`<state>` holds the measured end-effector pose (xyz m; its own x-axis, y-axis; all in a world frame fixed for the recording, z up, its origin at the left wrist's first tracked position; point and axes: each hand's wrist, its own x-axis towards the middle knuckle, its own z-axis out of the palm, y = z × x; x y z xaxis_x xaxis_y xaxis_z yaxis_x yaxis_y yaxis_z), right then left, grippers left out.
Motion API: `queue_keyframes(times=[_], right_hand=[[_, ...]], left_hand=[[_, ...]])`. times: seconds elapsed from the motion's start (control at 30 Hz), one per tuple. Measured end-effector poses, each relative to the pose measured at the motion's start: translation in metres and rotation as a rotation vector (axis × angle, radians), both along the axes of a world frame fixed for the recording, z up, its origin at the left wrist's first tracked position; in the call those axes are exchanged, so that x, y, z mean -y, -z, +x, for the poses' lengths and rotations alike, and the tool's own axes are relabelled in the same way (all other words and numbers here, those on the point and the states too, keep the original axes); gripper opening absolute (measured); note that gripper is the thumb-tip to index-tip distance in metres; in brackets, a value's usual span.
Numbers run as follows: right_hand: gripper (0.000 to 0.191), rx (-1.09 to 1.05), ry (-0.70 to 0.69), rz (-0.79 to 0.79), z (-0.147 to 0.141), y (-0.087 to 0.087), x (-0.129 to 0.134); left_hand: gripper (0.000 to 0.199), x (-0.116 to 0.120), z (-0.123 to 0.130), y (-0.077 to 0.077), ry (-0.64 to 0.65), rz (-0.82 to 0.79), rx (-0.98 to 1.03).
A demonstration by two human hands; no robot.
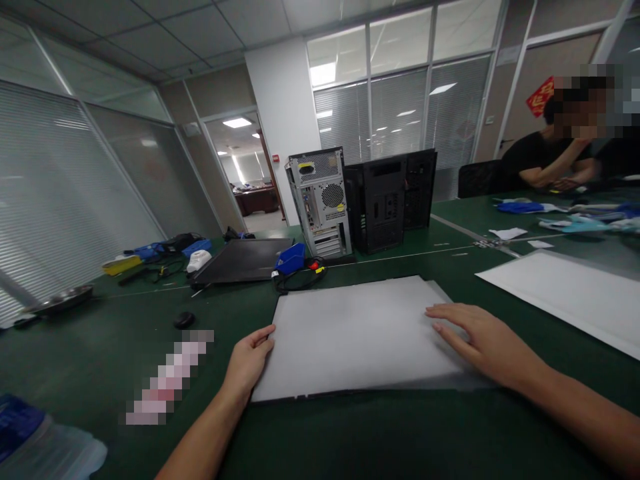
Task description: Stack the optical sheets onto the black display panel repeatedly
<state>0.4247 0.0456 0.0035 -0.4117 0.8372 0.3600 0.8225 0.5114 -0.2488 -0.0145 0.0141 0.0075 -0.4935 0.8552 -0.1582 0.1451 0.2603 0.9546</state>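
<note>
A flat white panel (350, 337) with a thin black edge lies before me on the green table (370, 433). A translucent sheet (443, 293) shows along its right side. My left hand (249, 357) grips the panel's left edge, thumb and fingers pinched on it. At the right side, my right hand (467, 333) is spread with its fingers apart over the panel and sheet; whether the fingertips touch them I cannot tell.
Behind the panel stand a computer case (325, 207) and black panels (385, 207). A dark screen (245, 260) and blue bin (291, 259) lie back left. Another white sheet (575, 293) lies right. A bottle (45, 440) is front left. A person (530, 160) sits back right.
</note>
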Motion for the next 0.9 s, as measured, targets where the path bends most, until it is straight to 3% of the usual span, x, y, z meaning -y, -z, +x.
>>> queue_keyframes(times=[0.27, 0.6, 0.9], right_hand=[[0.052, 0.103, 0.040, -0.046, 0.013, 0.009, -0.009], [0.056, 0.119, -0.088, -0.135, 0.012, 0.014, -0.008], [0.054, 0.144, -0.093, -0.174, 0.011, 0.010, -0.006]], left_hand=[[0.040, -0.004, -0.003, 0.003, 0.010, 0.037, 0.039], [0.036, -0.005, -0.006, 0.008, 0.019, 0.051, 0.031], [0.039, -0.006, -0.008, 0.011, 0.019, 0.040, 0.013]])
